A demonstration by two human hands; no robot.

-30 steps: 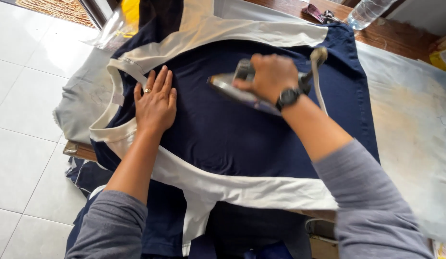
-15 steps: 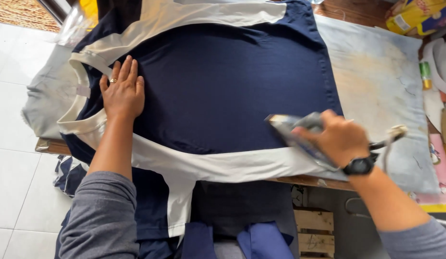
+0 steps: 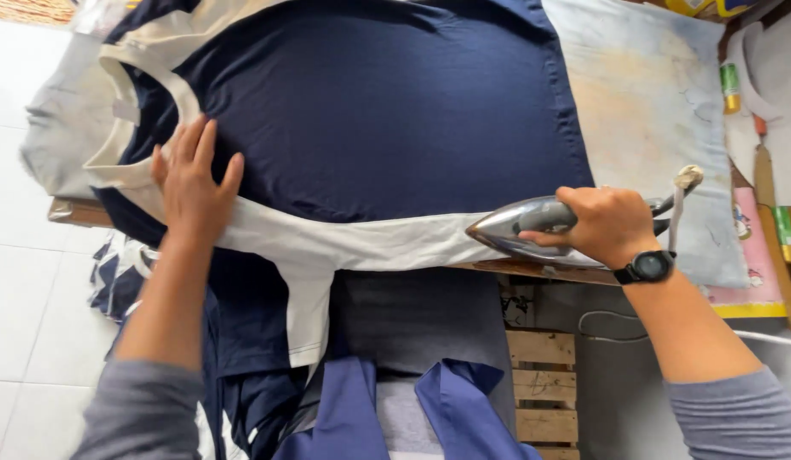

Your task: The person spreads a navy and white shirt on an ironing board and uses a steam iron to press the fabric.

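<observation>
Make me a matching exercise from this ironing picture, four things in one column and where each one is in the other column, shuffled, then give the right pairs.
Things:
1. left hand
2. right hand
3. navy garment
4. wristwatch

Places:
A. spread flat across the padded board
B. strapped on the right wrist
C. pressed flat on the garment near its white trim
D. wrapped around the handle of the iron

Pairs: 1-C, 2-D, 3-A, 4-B

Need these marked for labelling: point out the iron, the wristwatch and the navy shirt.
iron [image 3: 519, 228]: head view, on its shiny metal body.
wristwatch [image 3: 649, 267]: head view, on the black watch face.
navy shirt [image 3: 387, 111]: head view, on the flat navy panel.
</observation>
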